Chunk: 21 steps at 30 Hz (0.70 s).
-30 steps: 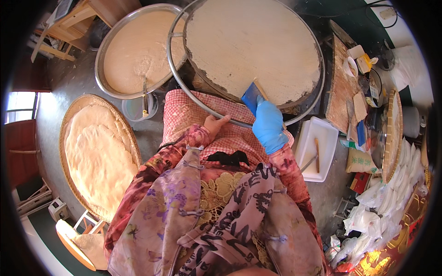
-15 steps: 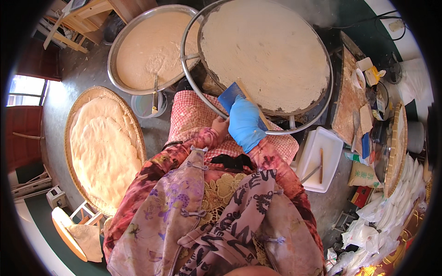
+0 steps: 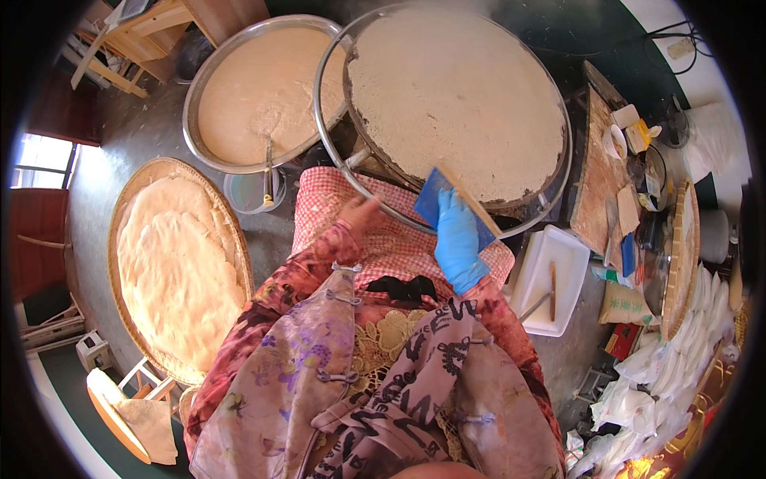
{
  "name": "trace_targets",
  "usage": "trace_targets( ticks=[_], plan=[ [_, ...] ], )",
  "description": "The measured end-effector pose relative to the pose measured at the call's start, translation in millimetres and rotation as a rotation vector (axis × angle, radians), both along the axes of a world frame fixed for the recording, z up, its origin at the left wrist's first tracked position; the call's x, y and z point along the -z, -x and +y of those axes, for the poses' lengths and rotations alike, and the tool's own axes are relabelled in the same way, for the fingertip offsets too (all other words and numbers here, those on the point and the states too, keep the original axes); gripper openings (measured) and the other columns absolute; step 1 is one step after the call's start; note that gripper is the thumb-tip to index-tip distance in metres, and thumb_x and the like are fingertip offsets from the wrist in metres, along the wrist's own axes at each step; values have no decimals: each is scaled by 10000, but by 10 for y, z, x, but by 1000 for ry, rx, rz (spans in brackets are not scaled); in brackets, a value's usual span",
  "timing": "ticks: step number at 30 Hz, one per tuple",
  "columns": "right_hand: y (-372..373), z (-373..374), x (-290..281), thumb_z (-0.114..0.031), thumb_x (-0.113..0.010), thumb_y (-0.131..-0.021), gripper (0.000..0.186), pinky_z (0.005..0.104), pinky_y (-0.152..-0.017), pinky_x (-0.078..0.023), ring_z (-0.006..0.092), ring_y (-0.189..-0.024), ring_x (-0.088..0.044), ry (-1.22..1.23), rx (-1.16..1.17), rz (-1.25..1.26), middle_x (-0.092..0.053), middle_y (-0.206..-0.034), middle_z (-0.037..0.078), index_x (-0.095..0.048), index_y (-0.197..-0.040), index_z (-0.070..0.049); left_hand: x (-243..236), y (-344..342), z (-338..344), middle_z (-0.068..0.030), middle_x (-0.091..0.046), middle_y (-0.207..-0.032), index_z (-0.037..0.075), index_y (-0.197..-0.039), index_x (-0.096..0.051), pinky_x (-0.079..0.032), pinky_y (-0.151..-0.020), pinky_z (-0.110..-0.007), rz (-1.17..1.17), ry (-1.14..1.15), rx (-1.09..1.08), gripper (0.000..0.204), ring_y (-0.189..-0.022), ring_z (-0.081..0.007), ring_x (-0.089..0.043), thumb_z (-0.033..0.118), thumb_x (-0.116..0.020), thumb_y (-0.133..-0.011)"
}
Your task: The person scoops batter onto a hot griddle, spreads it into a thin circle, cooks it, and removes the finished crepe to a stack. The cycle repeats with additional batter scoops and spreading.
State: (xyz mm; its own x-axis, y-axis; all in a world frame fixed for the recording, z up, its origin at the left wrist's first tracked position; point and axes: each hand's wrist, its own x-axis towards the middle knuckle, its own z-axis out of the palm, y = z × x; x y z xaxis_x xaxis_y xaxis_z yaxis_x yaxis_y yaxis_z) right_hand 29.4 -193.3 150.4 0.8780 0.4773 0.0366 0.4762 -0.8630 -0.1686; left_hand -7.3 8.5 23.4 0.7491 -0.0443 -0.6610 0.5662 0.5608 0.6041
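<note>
A large round griddle (image 3: pixel 455 96) in front of me carries a thin, pale layer of batter, its rim crusted dark. A metal ring (image 3: pixel 321 120) runs around it. In a blue glove, my right hand (image 3: pixel 456 243) is closed on a blue scraper (image 3: pixel 431 195) with a wooden edge, which lies over the griddle's near rim. My bare left hand (image 3: pixel 361 214) is beside the ring's near left part, blurred by motion, so its fingers do not show clearly.
Left of the griddle stands a wide metal basin (image 3: pixel 263 88) of batter, with a brush (image 3: pixel 269 180) at its near rim above a clear tub (image 3: pixel 243 194). A woven tray (image 3: pixel 239 263) holds stacked flat sheets. To the right are a white bin (image 3: pixel 570 275) and a cluttered board (image 3: pixel 594 172).
The ring's supports have shifted counterclockwise around the griddle. My right hand and the scraper have moved right and nearer me. My left hand has moved slightly left.
</note>
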Motion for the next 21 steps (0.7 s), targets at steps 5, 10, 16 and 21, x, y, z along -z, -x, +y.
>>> trace_targets(
  ticks=[5,10,16,21],
  plan=[
    [96,-265,-163,68,-434,-721,500,389,-916,-404,366,-1056,-506,-260,-2,118,-486,-1172,258,-427,-1220,34,242,-127,62,-45,-641,-838,64,-938,-595,-510,-615,-301,-92,-119,-237,216,-704,-167,-610,259,-608,-845],
    [-196,-606,-374,63,-426,-718,520,376,-854,-439,370,-1010,-552,-250,366,296,-590,-1027,242,-511,-1217,-56,400,18,-320,-68,-643,-827,29,-918,-602,-508,-632,-303,-53,-150,-138,226,-732,-179,-619,244,-596,-850],
    [-275,-541,-249,52,-480,-671,585,426,-781,-443,412,-963,-539,-102,202,453,-563,-974,283,-515,-1227,-126,184,92,-661,-96,-630,-928,8,-1033,-566,-497,-742,-325,66,-56,155,350,-870,-205,-611,304,-603,-850],
    [-477,-334,-371,26,-532,-675,470,426,-821,-450,409,-938,-551,-147,116,441,-569,-997,254,-511,-1144,39,-124,81,-471,-157,-569,-1087,-1,-1139,-468,-474,-833,-344,123,83,254,515,-1010,-250,-569,383,-614,-830]
  ],
)
